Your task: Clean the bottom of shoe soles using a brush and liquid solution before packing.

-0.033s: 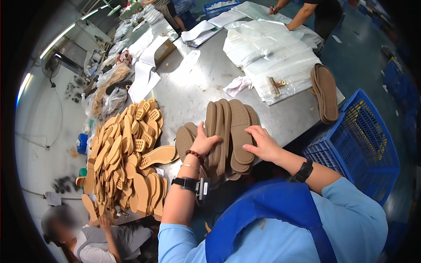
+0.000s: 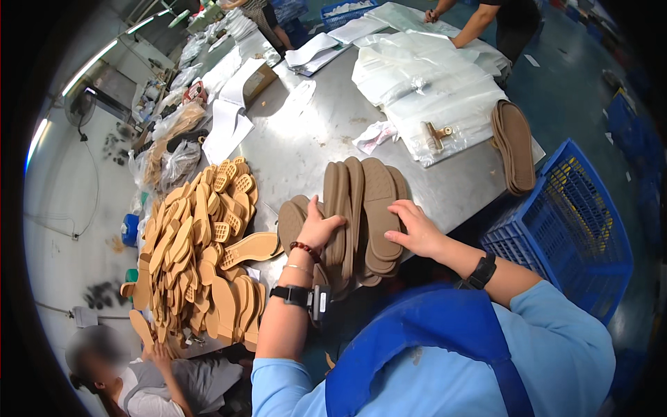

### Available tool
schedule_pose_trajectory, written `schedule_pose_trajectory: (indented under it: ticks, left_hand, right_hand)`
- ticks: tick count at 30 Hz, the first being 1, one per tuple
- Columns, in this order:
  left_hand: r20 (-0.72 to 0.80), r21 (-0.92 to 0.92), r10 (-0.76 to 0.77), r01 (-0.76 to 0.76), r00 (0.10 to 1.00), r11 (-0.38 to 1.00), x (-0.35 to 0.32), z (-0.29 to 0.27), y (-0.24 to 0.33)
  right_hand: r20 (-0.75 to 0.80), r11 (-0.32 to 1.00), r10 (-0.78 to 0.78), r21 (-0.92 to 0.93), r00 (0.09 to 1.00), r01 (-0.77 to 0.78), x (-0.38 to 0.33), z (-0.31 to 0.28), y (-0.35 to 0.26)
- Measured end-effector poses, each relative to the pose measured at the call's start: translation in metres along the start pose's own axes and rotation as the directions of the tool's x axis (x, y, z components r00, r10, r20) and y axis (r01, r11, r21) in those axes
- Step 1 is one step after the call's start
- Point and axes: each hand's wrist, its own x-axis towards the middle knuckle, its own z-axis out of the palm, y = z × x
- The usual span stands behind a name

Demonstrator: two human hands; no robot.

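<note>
Several brown shoe soles (image 2: 379, 201) stand bunched on edge at the near side of the metal table, toes up, one patterned face turned to me. My left hand (image 2: 318, 231) clasps the left part of the bunch, thumb across the soles; its other fingers are partly hidden. On the right, my right hand (image 2: 419, 231) has its fingers spread, with thumb and fingertips touching the edge of the front sole. Further brown soles (image 2: 290, 221) lean left of my left hand. Beside them lies a big heap of tan soles (image 2: 184, 243), some with grid-patterned heels.
A blue plastic crate (image 2: 577, 215) stands at the right, below the table (image 2: 306, 146). A stack of brown soles (image 2: 514, 146) lies near clear plastic bags (image 2: 431, 90) with a metal clip (image 2: 438, 135). A co-worker (image 2: 174, 379) sits lower left; another person's arms (image 2: 472, 28) work at the far side.
Almost nothing differs. My left hand has shifted very slightly left along the brown soles, while my right hand stays in place.
</note>
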Motion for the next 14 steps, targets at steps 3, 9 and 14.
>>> schedule_pose_trajectory:
  ticks: [3,9,14]
  left_hand:
    - [0.036,-0.208,0.030,-0.022,0.999,0.978,-0.011,-0.008,0.005]
    - [0.039,0.171,0.182,-0.186,0.983,0.968,-0.031,0.019,-0.043]
    - [0.187,-0.104,0.017,0.003,0.982,0.995,-0.035,0.024,-0.021]
  right_hand:
    - [0.018,1.000,-0.027,0.006,0.999,0.027,-0.006,-0.001,0.006]
    - [0.058,1.000,-0.017,0.002,0.998,0.017,-0.004,0.001,-0.007]
    - [0.088,0.973,0.175,-0.171,0.981,-0.158,0.001,-0.002,-0.018]
